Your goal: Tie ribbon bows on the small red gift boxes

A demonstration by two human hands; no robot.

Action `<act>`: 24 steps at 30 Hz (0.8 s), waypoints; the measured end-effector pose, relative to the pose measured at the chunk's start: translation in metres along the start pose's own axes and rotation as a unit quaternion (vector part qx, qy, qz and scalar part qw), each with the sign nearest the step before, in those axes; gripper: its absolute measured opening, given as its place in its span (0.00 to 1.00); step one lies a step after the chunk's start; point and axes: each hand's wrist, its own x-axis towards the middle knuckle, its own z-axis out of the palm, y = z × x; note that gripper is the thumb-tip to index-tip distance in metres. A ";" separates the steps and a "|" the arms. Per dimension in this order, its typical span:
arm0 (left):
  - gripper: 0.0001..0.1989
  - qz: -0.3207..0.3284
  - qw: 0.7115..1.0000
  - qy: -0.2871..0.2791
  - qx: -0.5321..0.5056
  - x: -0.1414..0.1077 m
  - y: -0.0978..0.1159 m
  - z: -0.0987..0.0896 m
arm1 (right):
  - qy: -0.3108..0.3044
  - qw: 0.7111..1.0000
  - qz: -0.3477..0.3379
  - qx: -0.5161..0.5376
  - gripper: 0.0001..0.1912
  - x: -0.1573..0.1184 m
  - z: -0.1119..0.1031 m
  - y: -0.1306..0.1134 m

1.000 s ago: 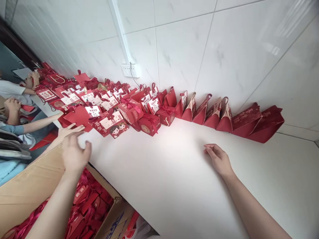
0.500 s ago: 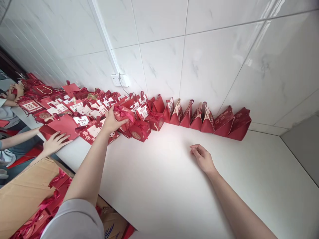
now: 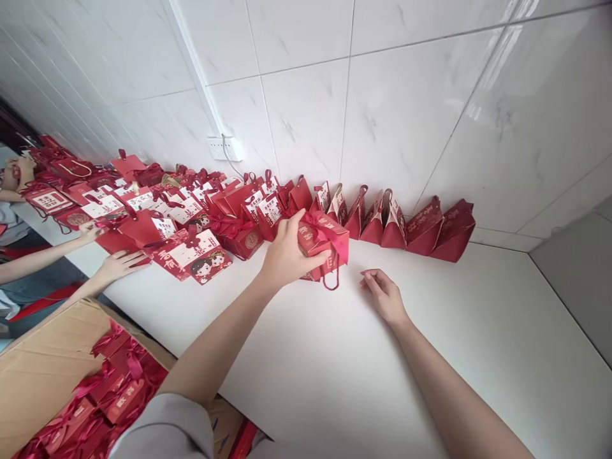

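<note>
My left hand point(image 3: 287, 254) is wrapped round a red gift box point(image 3: 321, 237) with gold lettering and a crimson ribbon bow. A thin red cord loop point(image 3: 331, 280) hangs beneath it, over the white table. To the right of the box, my right hand point(image 3: 385, 297) rests low over the tabletop, fingers curled in to the thumb; nothing shows in them. Behind both hands, a row of triangular red gift bags point(image 3: 394, 223) stands along the wall. A cartoon-printed gift bag point(image 3: 206, 258) and a ribboned red box point(image 3: 242, 239) sit left of my left hand.
Several red boxes with bows point(image 3: 119, 389) fill a cardboard carton point(image 3: 52, 350) at lower left. A co-worker's hands point(image 3: 117, 268) touch a red bag on the left. More packages crowd the table's far left. A wall socket point(image 3: 224, 148) trails a cable.
My left hand has brought the red gift box rightward from the pile to in front of the triangular bags. My right hand has barely moved. A co-worker's hand beside the red bag has shifted.
</note>
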 end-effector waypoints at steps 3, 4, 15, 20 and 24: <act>0.46 -0.007 0.999 -0.032 -0.032 0.002 0.013 0.014 | 0.009 1.000 -0.014 0.014 0.21 -0.002 -0.001 -0.003; 0.44 -0.001 0.998 -0.047 -0.053 -0.003 0.016 0.020 | 0.014 1.000 -0.019 0.017 0.21 -0.003 -0.001 -0.004; 0.47 -0.016 0.998 0.053 -0.036 -0.067 -0.014 0.096 | 0.007 0.996 -0.077 0.048 0.25 -0.007 -0.003 -0.010; 0.25 -0.067 0.972 0.023 -0.224 -0.062 -0.045 0.087 | 0.010 0.995 -0.091 0.033 0.26 -0.008 0.001 -0.010; 0.15 -0.132 0.958 0.048 -0.249 -0.053 -0.075 0.095 | 0.035 0.995 -0.088 0.018 0.22 -0.006 0.000 -0.007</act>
